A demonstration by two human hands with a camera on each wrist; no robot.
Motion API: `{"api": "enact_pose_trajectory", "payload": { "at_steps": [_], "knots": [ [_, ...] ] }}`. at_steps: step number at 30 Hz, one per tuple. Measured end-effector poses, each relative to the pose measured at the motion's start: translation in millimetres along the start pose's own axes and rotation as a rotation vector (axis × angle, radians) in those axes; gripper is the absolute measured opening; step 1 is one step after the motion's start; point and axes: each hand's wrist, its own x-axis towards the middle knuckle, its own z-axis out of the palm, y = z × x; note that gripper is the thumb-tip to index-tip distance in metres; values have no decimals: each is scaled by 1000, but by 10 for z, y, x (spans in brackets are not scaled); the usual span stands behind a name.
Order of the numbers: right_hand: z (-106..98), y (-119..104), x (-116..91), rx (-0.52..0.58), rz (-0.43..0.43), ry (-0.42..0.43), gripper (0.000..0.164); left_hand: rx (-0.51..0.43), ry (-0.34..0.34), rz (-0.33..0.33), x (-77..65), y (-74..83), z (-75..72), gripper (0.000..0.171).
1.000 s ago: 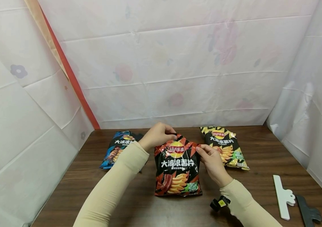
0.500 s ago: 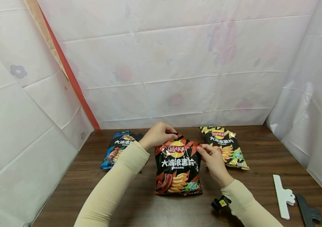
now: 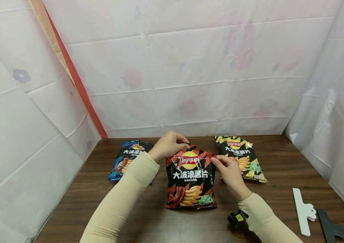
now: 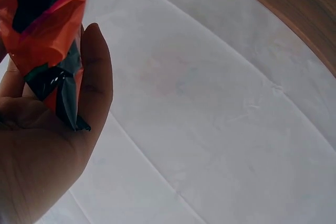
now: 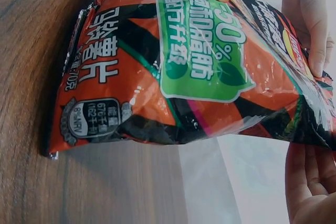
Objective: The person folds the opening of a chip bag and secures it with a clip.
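A red-and-black chip bag was held upright, face toward the camera, just below the middle of the head frame. Its upper left corner was pinched by the left hand, and its upper right corner by the right hand; the two hands were apart, with the bag's top edge between them. Such a grip was presumably chosen so that the film was spread and the printed front left uncovered. In the right wrist view the bottom edge was shown close against the table, though contact could not be confirmed. At centre left, a blue bag was partly covered by the left sleeve; at centre right, a yellow-and-black bag was partly overlapped by the right hand, so sideways room was judged narrower there. More wood was seen toward the bottom of the frame. At lower right, a white clip and a black clip were set near the table's right edge, seemingly out of the way. The far edge was bounded by white cloth, by which backward movement would be limited.
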Motion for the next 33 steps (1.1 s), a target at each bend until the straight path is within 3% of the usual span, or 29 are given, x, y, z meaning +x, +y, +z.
{"api": "enact_pose_trajectory", "payload": {
  "at_steps": [12, 33],
  "knots": [
    [-12, 21, -21, -78, -55, 12, 34, 3, 4, 42, -21, -32, 1, 12],
    [-26, 35, -9, -75, -94, 8, 30, -29, 71, 53, -28, -77, 51, 14]
  ]
}}
